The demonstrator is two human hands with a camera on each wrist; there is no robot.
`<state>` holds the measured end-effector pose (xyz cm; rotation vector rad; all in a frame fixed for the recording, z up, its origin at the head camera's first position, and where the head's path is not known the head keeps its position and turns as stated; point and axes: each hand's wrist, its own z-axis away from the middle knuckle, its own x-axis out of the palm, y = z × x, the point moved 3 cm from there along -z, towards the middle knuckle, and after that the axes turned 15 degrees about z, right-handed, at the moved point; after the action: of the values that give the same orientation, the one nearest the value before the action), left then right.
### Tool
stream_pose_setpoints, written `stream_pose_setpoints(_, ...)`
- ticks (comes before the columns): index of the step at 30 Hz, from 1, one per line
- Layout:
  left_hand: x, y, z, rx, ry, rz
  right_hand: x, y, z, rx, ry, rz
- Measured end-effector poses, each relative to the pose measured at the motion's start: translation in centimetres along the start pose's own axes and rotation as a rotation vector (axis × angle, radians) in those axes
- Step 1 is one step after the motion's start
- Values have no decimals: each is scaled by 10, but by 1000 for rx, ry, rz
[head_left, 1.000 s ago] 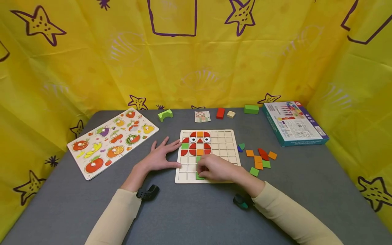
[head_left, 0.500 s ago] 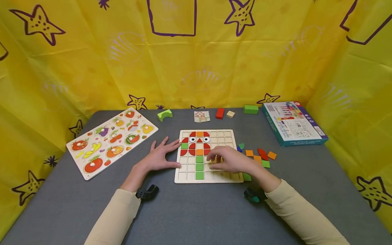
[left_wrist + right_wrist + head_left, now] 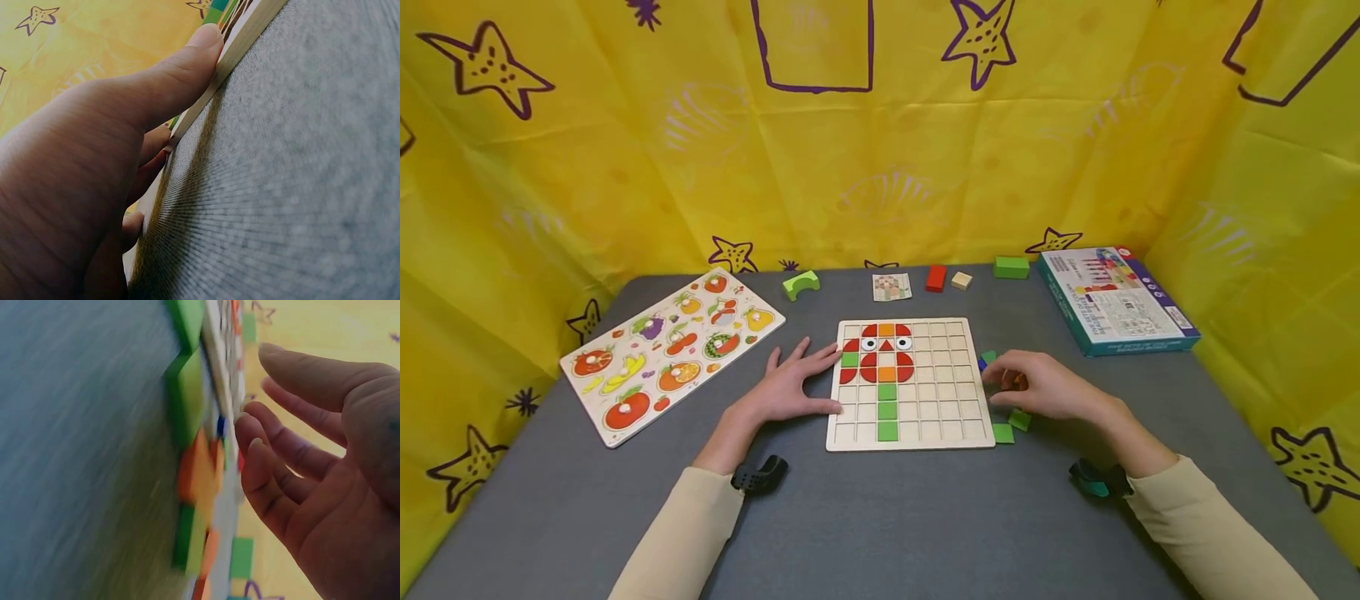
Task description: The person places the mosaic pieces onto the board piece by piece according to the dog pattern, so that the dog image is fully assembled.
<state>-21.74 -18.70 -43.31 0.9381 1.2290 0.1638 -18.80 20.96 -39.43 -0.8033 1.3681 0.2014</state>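
A wooden grid board [image 3: 943, 408] lies in the middle of the table in the head view. Red, orange and eye-printed pieces fill cells at its upper left, with a column of three green tiles [image 3: 887, 410] below them. My left hand [image 3: 793, 387] rests at the board's left edge with fingers spread; its thumb [image 3: 187, 69] touches the rim in the left wrist view. Right of the board, my right hand [image 3: 1048, 385] hovers over loose tiles, fingers loosely bent and holding nothing. Under it, orange tiles [image 3: 199, 475] and green tiles [image 3: 184, 403] show in the right wrist view.
A fruit puzzle board [image 3: 662, 350] lies at the left. Along the back stand a green arch block [image 3: 801, 284], a small picture card [image 3: 892, 287], a red block [image 3: 936, 278], a beige block [image 3: 961, 281] and a green block [image 3: 1011, 267]. A game box [image 3: 1120, 300] lies back right.
My right hand has let go of the green tile in the column and moved right, off the board to the loose pieces. The left hand has stayed at the board's edge.
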Motion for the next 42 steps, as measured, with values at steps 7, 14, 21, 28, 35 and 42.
stream_pose_setpoints(7, 1, 1, 0, 2, 1, 9, 0, 14, 22, 3, -56, 33)
stream_pose_setpoints(14, 0, 1, -1, -10, -3, 9, 2, 15, 26, -47, -94, 67)
stream_pose_setpoints(21, -1, 2, -1, -21, -10, 5, 4, 15, 25, -66, -113, 61)
stream_pose_setpoints(28, 0, 3, 0, -26, -12, 13, 3, 17, 26, -91, -146, 49)
stream_pose_setpoints(35, -1, 4, 0, -23, -7, 12, 2, 19, 27, -98, -128, 34)
stream_pose_setpoints(42, 0, 3, 1, -20, -9, 11, -3, 32, 19, -50, -6, 8)
